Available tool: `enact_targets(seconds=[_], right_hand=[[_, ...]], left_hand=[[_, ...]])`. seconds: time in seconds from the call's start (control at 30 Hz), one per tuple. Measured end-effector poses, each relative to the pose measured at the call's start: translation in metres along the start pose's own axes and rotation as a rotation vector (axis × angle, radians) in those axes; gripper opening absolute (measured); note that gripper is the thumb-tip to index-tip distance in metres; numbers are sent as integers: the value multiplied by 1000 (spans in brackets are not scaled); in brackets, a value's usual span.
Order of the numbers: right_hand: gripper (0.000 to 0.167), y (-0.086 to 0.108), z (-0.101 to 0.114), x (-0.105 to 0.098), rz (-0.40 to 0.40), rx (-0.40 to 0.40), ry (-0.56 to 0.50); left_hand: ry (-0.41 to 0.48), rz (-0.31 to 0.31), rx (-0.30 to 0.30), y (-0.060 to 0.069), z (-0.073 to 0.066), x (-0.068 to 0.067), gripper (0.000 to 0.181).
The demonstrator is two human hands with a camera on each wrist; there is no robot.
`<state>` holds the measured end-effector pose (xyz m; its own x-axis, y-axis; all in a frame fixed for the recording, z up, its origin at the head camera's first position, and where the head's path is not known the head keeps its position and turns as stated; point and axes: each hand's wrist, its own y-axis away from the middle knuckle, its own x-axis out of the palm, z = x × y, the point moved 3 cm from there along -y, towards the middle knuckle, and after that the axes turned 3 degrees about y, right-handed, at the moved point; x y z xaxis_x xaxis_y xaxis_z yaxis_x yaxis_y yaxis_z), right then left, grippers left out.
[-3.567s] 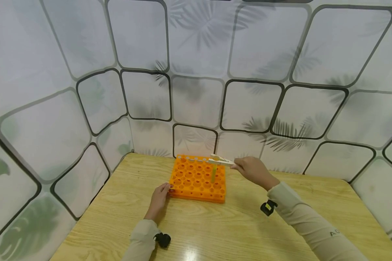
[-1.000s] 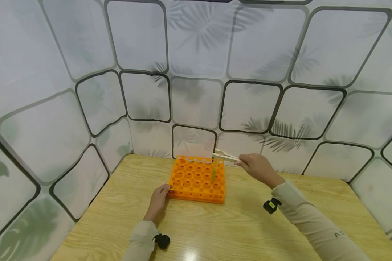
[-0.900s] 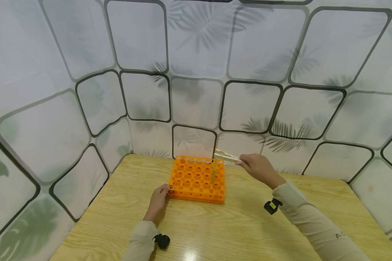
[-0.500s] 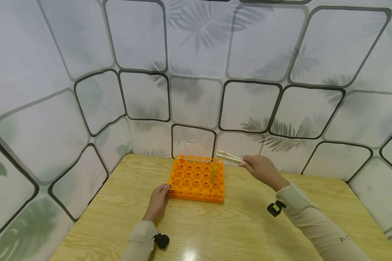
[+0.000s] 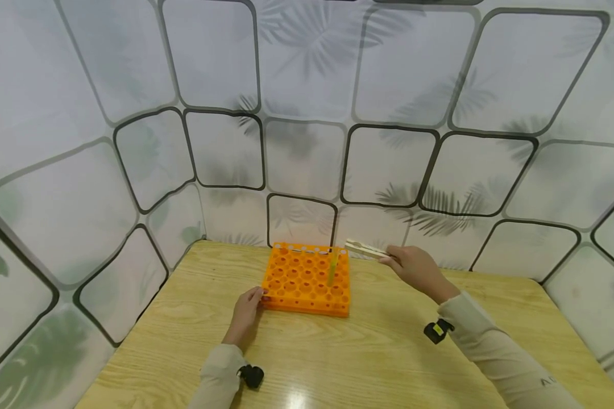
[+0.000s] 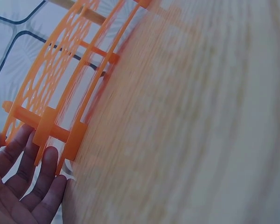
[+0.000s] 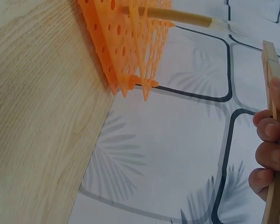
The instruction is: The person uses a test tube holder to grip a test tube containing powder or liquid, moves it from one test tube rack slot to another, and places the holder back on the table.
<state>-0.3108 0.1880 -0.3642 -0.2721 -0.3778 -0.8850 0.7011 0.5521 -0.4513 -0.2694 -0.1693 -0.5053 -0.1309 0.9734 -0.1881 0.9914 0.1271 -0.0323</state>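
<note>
An orange test tube rack (image 5: 305,305) with rows of round holes stands on the table. One glass test tube (image 5: 332,270) of yellow liquid is upright in it, toward the right side. At the rack's near left corner is my left hand (image 5: 247,315); in the left wrist view its thumb and fingers (image 6: 46,172) hold the rack's end. My right hand (image 5: 415,271) grips a wooden test tube clamp (image 5: 364,249) to the right of the tube. The clamp's tip is apart from the glass, as the right wrist view shows, with the tube (image 7: 177,17) sticking out of the rack.
The rack stands on a light wooden table (image 5: 307,363), near its back edge. Behind and to the left rise pale fabric walls (image 5: 307,159) with dark rounded outlines and leaf prints. Each wrist carries a small black camera (image 5: 251,376).
The wooden clamp, around the tube's top earlier, has come off it and moved right with my right hand; its jaws look closer together. The tube stays in the rack; my left hand keeps its place.
</note>
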Motion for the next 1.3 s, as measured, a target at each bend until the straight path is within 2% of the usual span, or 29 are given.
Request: enact_targets(seconds=[0.27, 0.47, 0.73, 1.07, 1.3], right_hand=[[27, 7, -4, -4, 2, 28, 9], [25, 16, -9, -8, 1, 57, 0], [30, 31, -18, -12, -12, 100, 0], [26, 39, -22, -18, -29, 146, 22], [17, 47, -30, -18, -27, 181, 18]], left_hand=[[1, -19, -24, -2, 3, 1, 36], [-40, -16, 4, -2, 3, 1, 36], [-19, -15, 3, 0, 2, 1, 35], [-38, -19, -5, -1, 5, 0, 34], [-56, -16, -5, -1, 3, 1, 35]])
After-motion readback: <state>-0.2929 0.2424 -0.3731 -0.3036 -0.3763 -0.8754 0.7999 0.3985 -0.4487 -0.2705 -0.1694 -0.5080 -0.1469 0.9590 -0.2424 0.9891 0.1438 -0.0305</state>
